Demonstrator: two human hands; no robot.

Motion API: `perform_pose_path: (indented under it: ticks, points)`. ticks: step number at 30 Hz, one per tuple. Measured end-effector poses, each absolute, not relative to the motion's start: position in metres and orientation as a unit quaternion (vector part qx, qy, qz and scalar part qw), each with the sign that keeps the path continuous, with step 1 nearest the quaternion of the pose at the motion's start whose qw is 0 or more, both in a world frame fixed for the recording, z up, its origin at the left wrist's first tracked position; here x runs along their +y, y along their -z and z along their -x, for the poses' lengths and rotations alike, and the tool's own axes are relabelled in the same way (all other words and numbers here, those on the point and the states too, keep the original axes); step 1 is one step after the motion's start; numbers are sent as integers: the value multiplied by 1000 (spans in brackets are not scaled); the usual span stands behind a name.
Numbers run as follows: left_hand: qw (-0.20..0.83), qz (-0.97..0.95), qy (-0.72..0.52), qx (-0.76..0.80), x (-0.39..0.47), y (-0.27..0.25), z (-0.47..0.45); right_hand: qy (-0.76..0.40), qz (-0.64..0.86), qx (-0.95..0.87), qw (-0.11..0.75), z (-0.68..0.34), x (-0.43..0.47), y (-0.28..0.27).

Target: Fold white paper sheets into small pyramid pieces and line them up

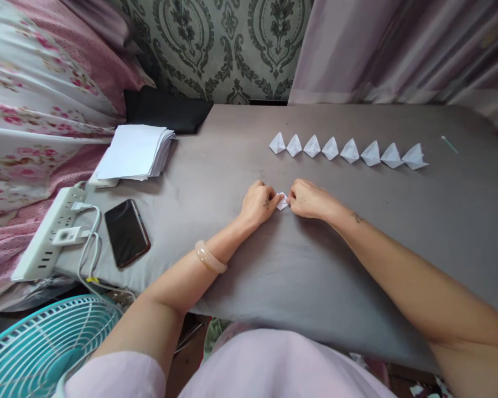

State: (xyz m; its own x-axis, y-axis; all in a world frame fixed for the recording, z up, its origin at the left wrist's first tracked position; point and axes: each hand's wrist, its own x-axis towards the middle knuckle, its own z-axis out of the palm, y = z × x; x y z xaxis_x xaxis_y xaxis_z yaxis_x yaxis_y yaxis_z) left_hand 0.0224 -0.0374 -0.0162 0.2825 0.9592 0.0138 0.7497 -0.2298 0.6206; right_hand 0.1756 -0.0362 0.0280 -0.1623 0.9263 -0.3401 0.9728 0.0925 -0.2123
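Observation:
Between my two hands is a small piece of folded white paper (283, 202), low over the grey cloth surface. My left hand (259, 203) pinches its left side, thumb and finger closed. On the opposite side, my right hand (307, 199) grips the paper's right edge with curled fingers. My fingers cover part of the folds. Beyond my hands stands a slanting row of several folded white paper boats (349, 151), each with a pointed peak.
A stack of white paper (133, 152) lies at the left, before a black folded cloth (166, 110). Nearer are a phone (126, 233), a power strip (52, 235) with cables and a turquoise fan (62, 342). A thin pale stick (450, 145) lies far right.

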Motion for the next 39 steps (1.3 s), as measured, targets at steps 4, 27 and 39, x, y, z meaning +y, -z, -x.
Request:
perform_pose_path:
  ticks: [4, 27, 39]
  points:
    - [228, -775, -201, 555, -38, 16, -22, 191, -648, 726, 130, -163, -32, -46]
    - [272, -755, -168, 572, -35, 6, -14, 251, -658, 696, 141, -166, -11, -39]
    - [337, -721, -259, 548, -39, 14, -12, 261, -652, 696, -149, -192, -52, 3]
